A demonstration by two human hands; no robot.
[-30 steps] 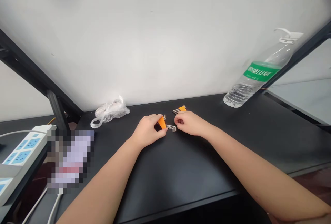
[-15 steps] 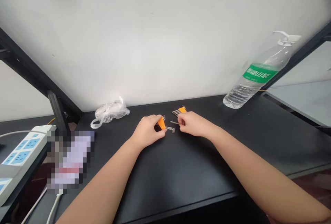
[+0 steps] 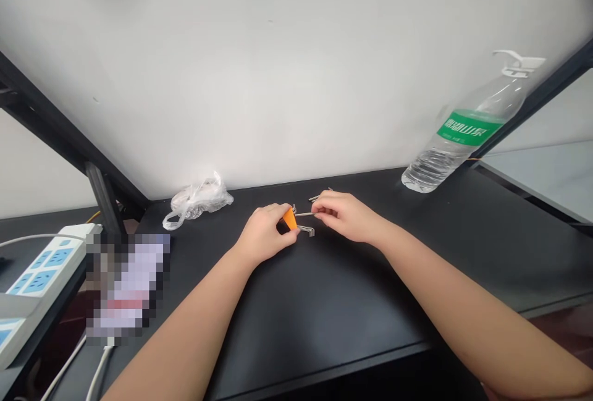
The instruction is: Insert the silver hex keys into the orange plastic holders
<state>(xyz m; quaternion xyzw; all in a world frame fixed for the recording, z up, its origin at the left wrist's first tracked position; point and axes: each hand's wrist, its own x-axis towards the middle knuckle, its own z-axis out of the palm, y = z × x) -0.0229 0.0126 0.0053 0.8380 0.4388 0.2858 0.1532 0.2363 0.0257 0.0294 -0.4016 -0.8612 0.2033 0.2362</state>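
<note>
Orange hex-key holder (image 3: 290, 219): mid-bench, pinched between thumb and fingers of the left hand (image 3: 265, 235), L-shaped keys (image 3: 309, 231) jutting right.
Single hex key (image 3: 304, 214): held in the nearly closed fingertips of the right hand (image 3: 345, 214), left end apparently at the holder; likely being fitted, calling for straight alignment and a steady grip.
Bench (image 3: 324, 308) edges: wall (image 3: 296, 110) just beyond the far edge; near edge well apart.
Open room: widest nearward and right, toward the water bottle (image 3: 456, 135).
</note>
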